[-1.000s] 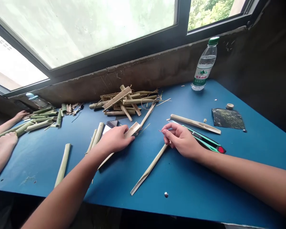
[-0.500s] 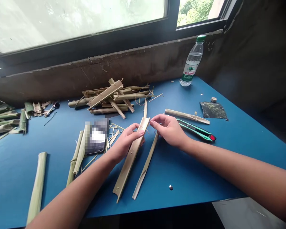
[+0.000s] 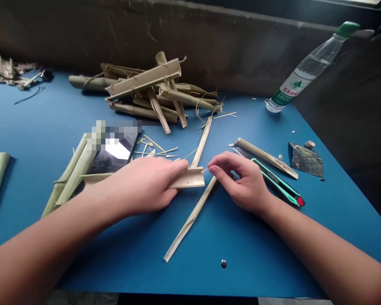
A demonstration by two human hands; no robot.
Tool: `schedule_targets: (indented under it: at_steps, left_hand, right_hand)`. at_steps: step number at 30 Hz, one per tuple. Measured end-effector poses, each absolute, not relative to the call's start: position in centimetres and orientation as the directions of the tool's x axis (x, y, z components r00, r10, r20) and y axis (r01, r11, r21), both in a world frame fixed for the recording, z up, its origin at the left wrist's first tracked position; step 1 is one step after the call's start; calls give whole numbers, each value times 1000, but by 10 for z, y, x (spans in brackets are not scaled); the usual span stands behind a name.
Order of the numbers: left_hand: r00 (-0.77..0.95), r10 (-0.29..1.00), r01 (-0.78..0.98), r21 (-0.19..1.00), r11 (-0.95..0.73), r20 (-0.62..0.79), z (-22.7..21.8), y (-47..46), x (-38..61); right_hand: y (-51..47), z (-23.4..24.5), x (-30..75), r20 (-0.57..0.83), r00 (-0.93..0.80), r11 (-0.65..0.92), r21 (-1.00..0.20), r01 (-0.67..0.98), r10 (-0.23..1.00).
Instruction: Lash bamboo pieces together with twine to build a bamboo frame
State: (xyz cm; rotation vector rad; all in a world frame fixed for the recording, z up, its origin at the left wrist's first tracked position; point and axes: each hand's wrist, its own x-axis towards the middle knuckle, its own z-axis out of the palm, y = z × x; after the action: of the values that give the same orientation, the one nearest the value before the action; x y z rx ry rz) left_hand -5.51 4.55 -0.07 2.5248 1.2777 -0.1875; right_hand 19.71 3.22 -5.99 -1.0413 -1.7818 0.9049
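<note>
My left hand (image 3: 146,182) is closed around a split bamboo strip (image 3: 192,178), held sideways above the table with its cut end to the right. Just off that end, my right hand (image 3: 241,180) pinches a thin pale sliver (image 3: 205,170) between thumb and forefinger. The sliver reaches the edge of the bamboo; whether it is still attached I cannot tell. Below and between the hands, a narrow bamboo stick (image 3: 190,222) lies slanting on the table. A green-and-black utility knife (image 3: 281,186) rests just behind my right hand, blade out.
Split bamboo pieces (image 3: 142,80) are piled by the wall. A half-full water bottle (image 3: 300,76) stands at the back right. Left are a dark phone-like slab (image 3: 114,148) and bamboo lengths (image 3: 78,173). A dark bark-like piece (image 3: 305,161) and a small shiny metal object (image 3: 224,263) lie on the table (image 3: 260,258).
My left hand has turned the bamboo strip from slanting lengthwise to nearly crosswise. My right hand stays at its end, fingers pinched. The head view has tilted down and come closer.
</note>
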Motion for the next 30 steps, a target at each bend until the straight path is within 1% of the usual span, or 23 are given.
schedule_targets:
  at_steps: [1,3,9,11,13,15,17,19,20,22,26,30]
  left_hand:
    - [582,782,813,167,-558,-223,-3,41,-53]
    - [567,804,824,141,-549,-179,-7,34,-50]
    - [596,795,803,88,-589,-114,-17,35,-48]
    - [598,795,802,100,-590,-100,-22,39,-50]
    - [588,806,804,157,-574,-64,-28,42,-51]
    - [549,836,809,262,-527,-13,-34,44,-52]
    - [471,882,814,372,-446,26,-37,45,-52]
    - [406,914,822,426,-378,28,-37,45,-50]
    - [394,919,828,425,-366,24,-36,46,-50]
    - [401,916,841,387,-378,23,-34,46,-49]
    - [418,907,869,274,-413,42,-34,46,-50]
    - [423,903,870,243,-430,82,-36,47,-51]
  right_hand:
    - [31,-59,197,357,-325,457,-829,323,876]
    - [31,-58,196,408,-385,540,-765,352,828]
    - [29,-56,196,449,-398,585,-732,350,800]
    - [28,-56,196,451,-408,596,-711,374,794]
    - [28,-56,196,445,-419,600,-696,393,791]
    - [28,-57,196,438,-413,591,-702,396,798]
    - [27,-57,196,436,-369,563,-730,388,821]
    - [26,-58,195,406,-303,500,-776,385,862]
    - [26,-58,195,381,-269,462,-798,388,885]
    - [25,-58,195,345,-215,405,-819,406,913]
    - [27,-58,195,391,-180,430,-796,426,902]
    - [29,-60,195,379,-141,404,-831,383,914]
